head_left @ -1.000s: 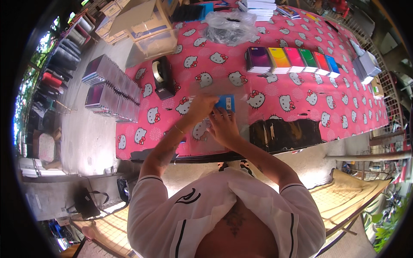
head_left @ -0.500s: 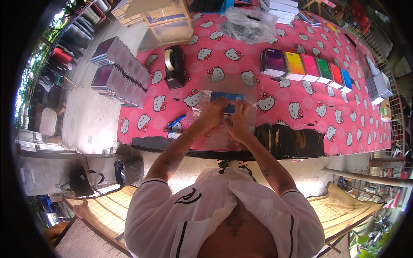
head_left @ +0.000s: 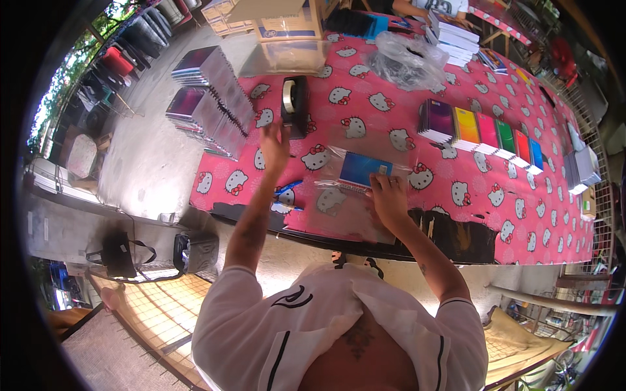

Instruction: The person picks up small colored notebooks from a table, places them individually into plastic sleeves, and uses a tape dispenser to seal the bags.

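Note:
A small blue spiral notebook [head_left: 362, 169] lies on a clear plastic sheet [head_left: 332, 201] near the table's front. My right hand [head_left: 389, 197] rests on its lower right corner, fingers stretched out over the cover. My left hand [head_left: 274, 146] is raised over the left part of the table with its fingers apart and nothing in them. Just beyond its fingertips stands a black tape dispenser [head_left: 297, 120] with a roll of clear tape [head_left: 289, 96]. Below the left hand, a blue pen [head_left: 289, 187] lies on the pink tablecloth.
Stacked spiral notebooks [head_left: 202, 107] stand at the left edge. A row of coloured notebooks [head_left: 479, 133] lies to the right. Crumpled clear plastic [head_left: 407, 62] and a cardboard box [head_left: 287, 25] are at the back. Another person's arm [head_left: 411, 8] shows beyond the table, near white stacked pads [head_left: 453, 39].
My left hand has left the notebook and moved left to the tape dispenser. My right hand stays on the notebook, now flatter at its corner. The view has shifted somewhat.

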`<action>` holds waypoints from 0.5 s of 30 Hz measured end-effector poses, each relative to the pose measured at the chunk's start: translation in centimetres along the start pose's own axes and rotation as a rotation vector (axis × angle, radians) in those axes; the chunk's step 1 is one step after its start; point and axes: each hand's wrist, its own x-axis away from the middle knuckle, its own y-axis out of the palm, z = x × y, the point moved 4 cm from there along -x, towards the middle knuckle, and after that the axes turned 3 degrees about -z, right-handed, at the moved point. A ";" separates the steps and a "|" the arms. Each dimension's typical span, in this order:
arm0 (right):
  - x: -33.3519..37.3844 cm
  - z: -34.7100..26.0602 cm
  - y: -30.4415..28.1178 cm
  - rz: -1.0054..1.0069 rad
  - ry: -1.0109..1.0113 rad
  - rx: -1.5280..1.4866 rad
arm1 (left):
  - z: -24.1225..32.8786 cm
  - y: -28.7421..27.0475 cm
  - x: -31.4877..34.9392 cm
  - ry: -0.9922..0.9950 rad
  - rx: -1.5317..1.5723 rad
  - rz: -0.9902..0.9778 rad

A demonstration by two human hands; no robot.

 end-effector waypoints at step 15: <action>0.4 0.5 -0.6 0.028 -0.019 -0.072 | -6.9 1.6 -1.7 -0.411 -0.576 -0.349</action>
